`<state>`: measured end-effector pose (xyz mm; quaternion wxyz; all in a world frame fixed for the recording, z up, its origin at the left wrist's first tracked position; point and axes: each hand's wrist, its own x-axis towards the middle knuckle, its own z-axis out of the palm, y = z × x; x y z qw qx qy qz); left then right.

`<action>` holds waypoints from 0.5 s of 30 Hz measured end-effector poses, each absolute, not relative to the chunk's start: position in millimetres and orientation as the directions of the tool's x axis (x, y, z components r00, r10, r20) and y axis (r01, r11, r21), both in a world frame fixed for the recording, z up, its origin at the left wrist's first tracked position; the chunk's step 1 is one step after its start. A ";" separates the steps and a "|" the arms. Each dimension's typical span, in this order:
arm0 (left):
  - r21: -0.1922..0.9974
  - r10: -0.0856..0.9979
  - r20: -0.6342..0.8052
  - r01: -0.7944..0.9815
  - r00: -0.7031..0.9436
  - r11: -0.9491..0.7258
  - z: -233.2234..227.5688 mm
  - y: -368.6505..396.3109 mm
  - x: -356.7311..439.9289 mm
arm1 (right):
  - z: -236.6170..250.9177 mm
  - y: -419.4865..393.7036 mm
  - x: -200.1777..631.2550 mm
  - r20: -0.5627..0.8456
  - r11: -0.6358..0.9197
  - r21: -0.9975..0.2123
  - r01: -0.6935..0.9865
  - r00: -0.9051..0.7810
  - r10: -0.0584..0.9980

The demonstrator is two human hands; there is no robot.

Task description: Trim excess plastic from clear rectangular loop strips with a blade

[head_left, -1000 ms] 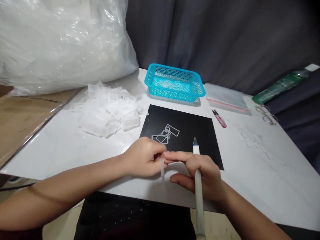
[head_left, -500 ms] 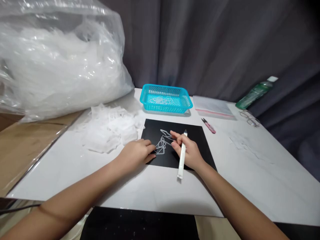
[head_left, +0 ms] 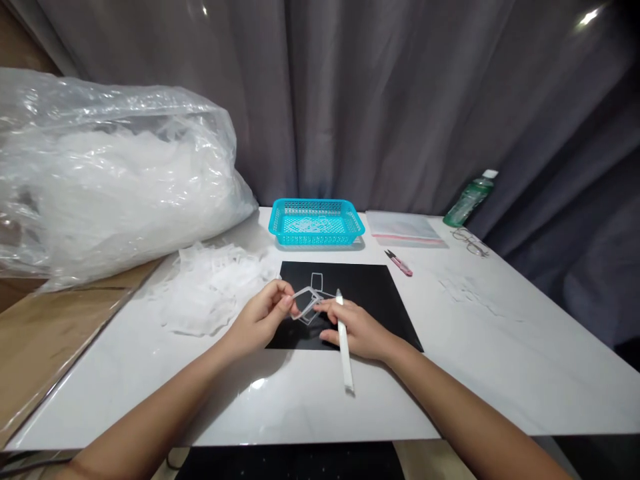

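Now the left hand [head_left: 263, 317] pinches a clear plastic frame [head_left: 305, 303] just above the black mat [head_left: 370, 293]; the right hand [head_left: 356, 328] grips a white craft knife [head_left: 343, 343], forefinger touching the frame. Looks like trimming or inspecting it. Next move likely needs a steady frame and careful blade. Teal basket [head_left: 316, 227] sits behind the mat.

Two bare forearms, left hand [head_left: 263, 319], right hand [head_left: 357, 328], no sleeves (no rings, watch or gloves visible)
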<state>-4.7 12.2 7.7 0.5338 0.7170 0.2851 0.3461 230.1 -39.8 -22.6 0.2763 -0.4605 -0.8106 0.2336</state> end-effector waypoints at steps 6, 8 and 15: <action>0.988 0.792 0.150 -0.125 0.592 -0.093 9.6 12.2 -0.8 | -30.4 -35.2 230.0 0.174 0.529 -0.407 0.745 -0.505 0.846; 0.988 0.785 0.135 -0.147 0.605 -0.056 9.9 11.4 -0.2 | -32.9 -29.9 235.1 0.188 0.452 -0.372 0.811 -0.411 0.892; 0.998 0.769 0.061 -0.064 0.637 -0.026 7.7 7.6 0.2 | -18.1 -39.3 233.2 0.264 0.303 -0.774 0.556 -0.152 0.953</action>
